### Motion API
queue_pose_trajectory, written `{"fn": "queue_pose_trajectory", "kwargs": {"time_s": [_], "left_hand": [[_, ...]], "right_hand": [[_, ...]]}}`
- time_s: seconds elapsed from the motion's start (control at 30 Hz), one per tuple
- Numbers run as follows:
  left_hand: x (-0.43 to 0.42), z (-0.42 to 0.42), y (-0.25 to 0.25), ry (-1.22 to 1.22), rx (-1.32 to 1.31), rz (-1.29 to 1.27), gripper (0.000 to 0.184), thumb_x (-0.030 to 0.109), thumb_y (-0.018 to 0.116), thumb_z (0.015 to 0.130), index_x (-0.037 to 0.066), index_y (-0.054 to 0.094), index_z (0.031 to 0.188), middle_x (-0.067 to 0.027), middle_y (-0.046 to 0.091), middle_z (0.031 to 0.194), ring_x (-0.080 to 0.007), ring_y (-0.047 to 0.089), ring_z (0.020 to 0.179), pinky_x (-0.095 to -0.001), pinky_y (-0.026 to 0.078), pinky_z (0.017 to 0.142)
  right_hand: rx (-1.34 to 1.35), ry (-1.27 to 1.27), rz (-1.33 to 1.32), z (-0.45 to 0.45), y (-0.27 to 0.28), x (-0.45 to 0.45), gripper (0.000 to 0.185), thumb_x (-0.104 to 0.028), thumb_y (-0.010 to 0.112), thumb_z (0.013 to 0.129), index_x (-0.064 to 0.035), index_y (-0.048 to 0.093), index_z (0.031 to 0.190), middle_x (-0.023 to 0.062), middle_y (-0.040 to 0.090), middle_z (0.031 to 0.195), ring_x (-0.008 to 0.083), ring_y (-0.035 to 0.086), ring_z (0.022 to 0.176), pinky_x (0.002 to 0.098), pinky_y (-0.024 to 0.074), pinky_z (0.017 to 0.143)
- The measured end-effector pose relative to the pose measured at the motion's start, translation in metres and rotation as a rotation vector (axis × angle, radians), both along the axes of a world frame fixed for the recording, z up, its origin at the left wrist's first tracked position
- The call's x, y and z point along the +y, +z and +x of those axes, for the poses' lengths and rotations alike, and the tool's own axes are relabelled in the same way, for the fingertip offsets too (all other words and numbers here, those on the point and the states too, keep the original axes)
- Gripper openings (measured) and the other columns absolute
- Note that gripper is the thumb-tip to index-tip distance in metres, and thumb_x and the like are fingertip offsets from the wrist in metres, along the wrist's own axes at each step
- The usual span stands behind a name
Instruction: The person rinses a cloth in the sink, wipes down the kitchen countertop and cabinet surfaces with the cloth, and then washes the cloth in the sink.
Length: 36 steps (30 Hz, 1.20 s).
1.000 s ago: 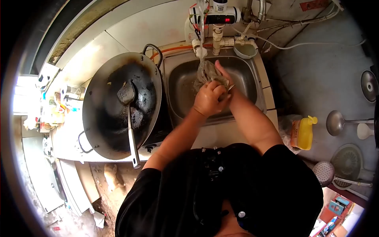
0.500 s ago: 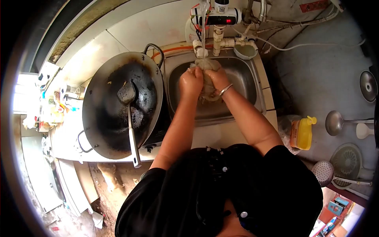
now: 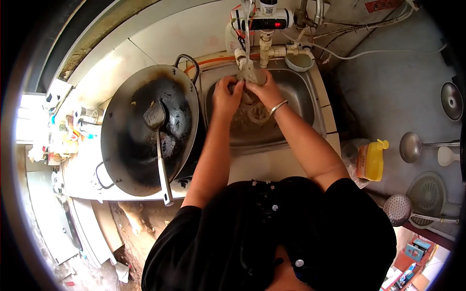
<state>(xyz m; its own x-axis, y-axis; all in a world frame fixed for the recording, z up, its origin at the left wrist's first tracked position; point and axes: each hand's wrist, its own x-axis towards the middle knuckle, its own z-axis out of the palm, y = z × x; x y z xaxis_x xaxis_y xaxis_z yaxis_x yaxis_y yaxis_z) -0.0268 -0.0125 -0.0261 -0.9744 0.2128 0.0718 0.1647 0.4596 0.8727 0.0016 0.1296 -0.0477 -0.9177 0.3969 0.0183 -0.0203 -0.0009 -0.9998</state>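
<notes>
My left hand [image 3: 226, 99] and my right hand [image 3: 265, 92] are side by side over the metal sink [image 3: 303, 109]. Between them, a wet, pale grey-beige cloth [image 3: 251, 75] is bunched in curled fingers, right under a stream of running water [image 3: 247, 34]. Part of the cloth is hidden by the fingers and the splash. A bracelet circles my right wrist. Murky water lies in the basin below, with the drain [image 3: 258, 115] showing through it.
Left of the sink sits a large blackened wok [image 3: 128, 160] with a spatula [image 3: 161, 155] in it. A water heater [image 3: 262, 20] and pipes stand behind, beside a small bowl [image 3: 300, 61]. At right are a yellow bottle [image 3: 374, 161] and hanging ladles [image 3: 411, 147].
My hands have moved slightly apart and opened from a tight squeeze. The cloth is gathered higher under the stream, and the drain area shows more below.
</notes>
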Motion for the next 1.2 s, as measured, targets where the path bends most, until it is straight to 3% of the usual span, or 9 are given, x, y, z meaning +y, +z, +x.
{"fn": "queue_pose_trajectory", "kwargs": {"time_s": [0.13,0.33,0.47,0.53,0.73,0.93,1.0,1.13,1.2], "left_hand": [[-0.005,0.012,0.002,-0.086,0.295,-0.042,0.086,0.025,0.08,0.067,0.012,0.033,0.137,-0.0182,0.05,0.119,-0.0346,0.052,0.109,-0.0394,0.045,0.089],[0.004,0.03,0.007,-0.218,0.098,0.049,0.119,0.02,0.085,0.06,0.008,0.002,0.144,-0.0203,0.048,0.127,-0.0281,0.049,0.116,-0.0355,0.041,0.095],[0.003,0.028,0.003,-0.159,0.002,0.215,0.123,0.018,0.087,0.054,0.006,0.003,0.143,-0.0162,0.051,0.124,-0.0275,0.054,0.111,-0.0356,0.043,0.094],[0.002,0.026,-0.003,-0.152,0.233,0.295,0.121,0.014,0.086,0.055,0.006,0.003,0.144,-0.0146,0.052,0.124,-0.0262,0.056,0.107,-0.0356,0.045,0.092],[-0.009,0.024,0.008,-0.226,0.084,0.006,0.117,0.02,0.083,0.056,0.011,0.006,0.145,-0.0167,0.058,0.114,-0.032,0.057,0.106,-0.037,0.047,0.088],[0.0,0.031,0.01,-0.448,-0.088,0.139,0.118,0.017,0.078,0.058,0.013,-0.002,0.145,-0.0188,0.057,0.117,-0.0335,0.057,0.106,-0.0358,0.046,0.089],[0.003,0.036,0.007,-0.277,-0.107,0.117,0.121,0.018,0.079,0.057,0.012,-0.004,0.145,-0.0197,0.057,0.117,-0.0332,0.057,0.106,-0.035,0.046,0.088],[0.002,0.044,-0.001,-0.393,-0.095,0.058,0.126,0.013,0.08,0.06,0.004,-0.016,0.141,-0.0177,0.054,0.121,-0.0252,0.054,0.109,-0.0322,0.045,0.09],[0.011,0.05,-0.012,-0.253,0.226,0.093,0.109,0.014,0.08,0.061,0.002,0.009,0.143,-0.0175,0.057,0.115,-0.0265,0.059,0.101,-0.033,0.048,0.083]], "right_hand": [[0.053,0.05,-0.032,-0.003,0.008,0.008,0.061,-0.019,0.077,0.066,-0.0039,0.048,0.118,0.0101,0.058,0.105,0.0209,0.057,0.093,0.0334,0.0463,0.082],[0.047,0.165,0.0,0.005,0.029,-0.001,0.051,-0.002,0.071,0.073,-0.0033,0.047,0.118,0.0069,0.055,0.108,0.0158,0.056,0.096,0.0278,0.0478,0.08],[0.085,0.407,-0.25,0.02,0.031,-0.007,0.045,-0.001,0.07,0.074,-0.0054,0.048,0.114,0.0037,0.054,0.108,0.0135,0.053,0.098,0.0277,0.047,0.081],[0.1,0.46,-0.336,0.022,0.027,-0.008,0.045,-0.001,0.07,0.075,-0.0062,0.047,0.113,0.0024,0.053,0.108,0.0128,0.052,0.1,0.0281,0.0464,0.082],[0.113,0.405,-0.17,0.027,0.022,-0.004,0.048,-0.006,0.071,0.076,-0.0088,0.047,0.117,0.0014,0.052,0.112,0.0128,0.05,0.104,0.0294,0.0419,0.091],[0.028,0.475,-0.613,0.028,0.033,-0.003,0.056,-0.011,0.075,0.071,-0.0084,0.051,0.122,0.0071,0.055,0.114,0.0154,0.053,0.102,0.0291,0.0444,0.087],[0.033,0.248,-0.471,0.021,0.028,-0.007,0.046,-0.005,0.072,0.069,-0.0078,0.056,0.112,0.0081,0.058,0.105,0.0158,0.057,0.094,0.0296,0.0473,0.083],[-0.001,0.099,-0.439,0.018,0.037,-0.01,0.041,-0.002,0.069,0.071,-0.0067,0.055,0.109,0.006,0.058,0.096,0.0172,0.058,0.086,0.0301,0.0481,0.077],[-0.042,-0.229,-0.494,0.012,0.041,-0.021,0.037,-0.002,0.069,0.07,-0.0056,0.056,0.104,0.0059,0.057,0.093,0.0165,0.058,0.083,0.031,0.0484,0.073]]}}
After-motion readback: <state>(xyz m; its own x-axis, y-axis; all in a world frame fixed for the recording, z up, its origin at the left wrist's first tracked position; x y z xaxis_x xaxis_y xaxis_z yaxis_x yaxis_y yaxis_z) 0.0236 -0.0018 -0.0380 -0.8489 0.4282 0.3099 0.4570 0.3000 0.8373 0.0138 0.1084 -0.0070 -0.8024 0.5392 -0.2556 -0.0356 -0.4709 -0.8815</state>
